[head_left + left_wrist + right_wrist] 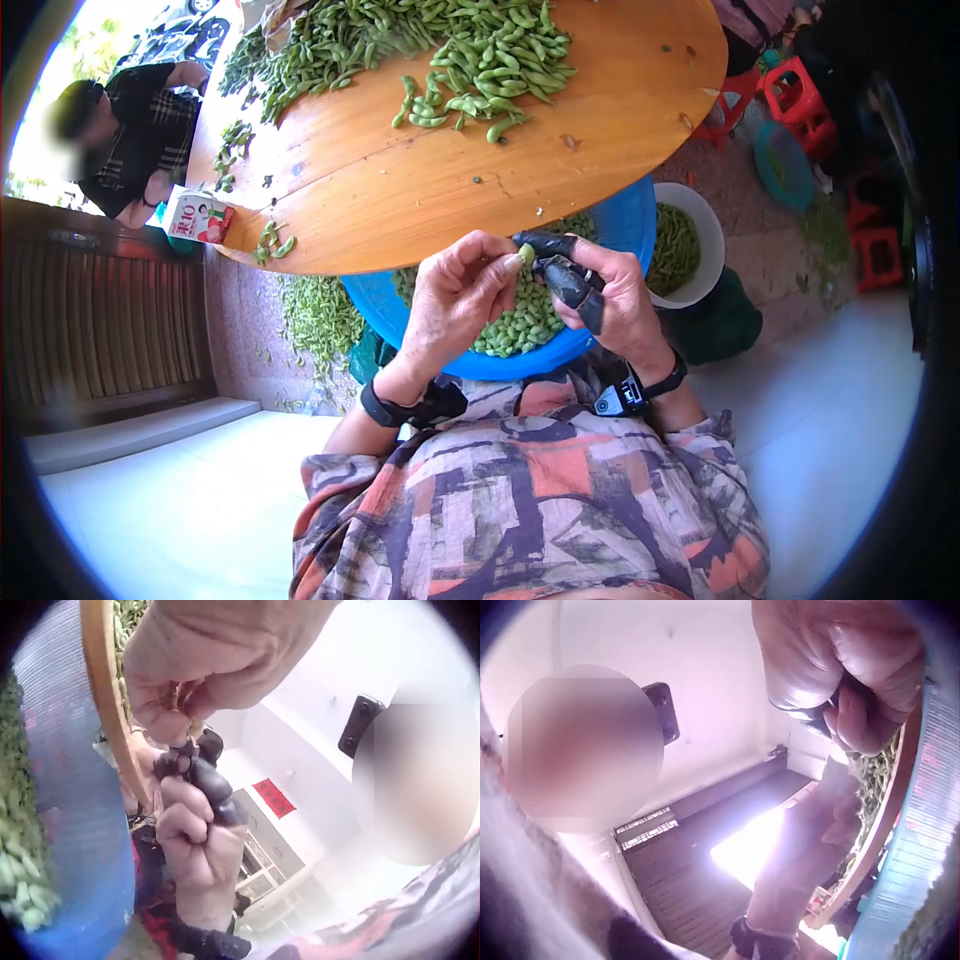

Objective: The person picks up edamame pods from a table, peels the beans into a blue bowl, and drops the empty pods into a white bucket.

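My left hand (450, 305) pinches a green edamame pod (526, 254) between thumb and forefinger, over a blue basin (545, 358). My right hand (622, 300) meets it from the other side, its thumb and forefinger wrapped in black covers (572, 283) and pinching at the same pod. In the left wrist view, the other fingers of the right hand (199, 829) are curled in. Below both hands, shelled green beans (518, 325) fill part of the basin. The fingers hide most of the pod.
A wooden table (600, 130) with heaped edamame pods (490, 60) overhangs the basin. On it stands a juice carton (200, 217). A white bucket (708, 240) holds pods at the right; empty pods (318, 320) litter the floor. Another person (140, 130) sits at the left. Red stools (800, 105) stand far right.
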Demonstrator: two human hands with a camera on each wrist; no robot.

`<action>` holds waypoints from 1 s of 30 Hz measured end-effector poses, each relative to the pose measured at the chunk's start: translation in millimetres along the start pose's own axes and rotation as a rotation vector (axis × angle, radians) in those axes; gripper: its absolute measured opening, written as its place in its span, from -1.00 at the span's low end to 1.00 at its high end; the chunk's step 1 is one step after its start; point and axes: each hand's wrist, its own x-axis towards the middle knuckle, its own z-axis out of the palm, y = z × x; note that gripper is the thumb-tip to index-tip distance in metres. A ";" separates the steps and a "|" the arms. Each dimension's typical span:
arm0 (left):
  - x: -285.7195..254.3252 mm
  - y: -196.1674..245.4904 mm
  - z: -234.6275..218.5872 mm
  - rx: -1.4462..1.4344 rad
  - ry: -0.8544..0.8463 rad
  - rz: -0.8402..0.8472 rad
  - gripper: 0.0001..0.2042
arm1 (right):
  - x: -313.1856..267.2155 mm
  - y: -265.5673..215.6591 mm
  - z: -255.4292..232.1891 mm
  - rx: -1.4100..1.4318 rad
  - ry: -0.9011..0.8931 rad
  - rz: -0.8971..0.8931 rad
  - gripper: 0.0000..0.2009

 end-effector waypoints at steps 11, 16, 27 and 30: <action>-3.3 -39.6 12.8 0.471 0.220 0.306 -0.92 | -3.5 5.7 -0.9 0.072 0.039 0.059 -0.83; -8.3 -34.9 15.9 0.032 0.110 -0.018 -0.92 | -2.9 10.5 -2.6 -0.042 0.080 -0.030 -0.84; -8.1 -35.7 6.5 -0.324 -0.048 -0.239 -0.85 | 1.1 32.7 -1.0 -0.532 0.139 -0.306 -0.90; -12.7 -37.3 4.5 -0.209 -0.017 -0.178 -0.83 | -2.3 23.4 4.5 -0.384 0.112 -0.168 -0.86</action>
